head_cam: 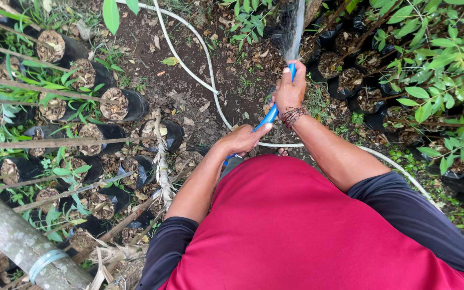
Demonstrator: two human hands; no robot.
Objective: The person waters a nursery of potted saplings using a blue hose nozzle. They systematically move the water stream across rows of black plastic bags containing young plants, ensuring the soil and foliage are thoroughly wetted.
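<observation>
I hold a blue hose point(267, 118) with both hands. My right hand point(289, 91) grips its front end, thumb pressed over the mouth, and a fan of water point(293, 27) sprays forward onto black seedling bags point(333, 65) at the upper right. My left hand point(241, 139) is closed on the hose farther back, close to my red shirt. A beaded bracelet circles my right wrist.
A white hose point(189, 67) snakes over bare soil from the top to the right. Rows of black soil-filled seedling bags point(122, 104) stand at the left under bamboo sticks. A pale trunk point(12, 236) crosses the lower left. Leafy saplings point(441, 59) crowd the right.
</observation>
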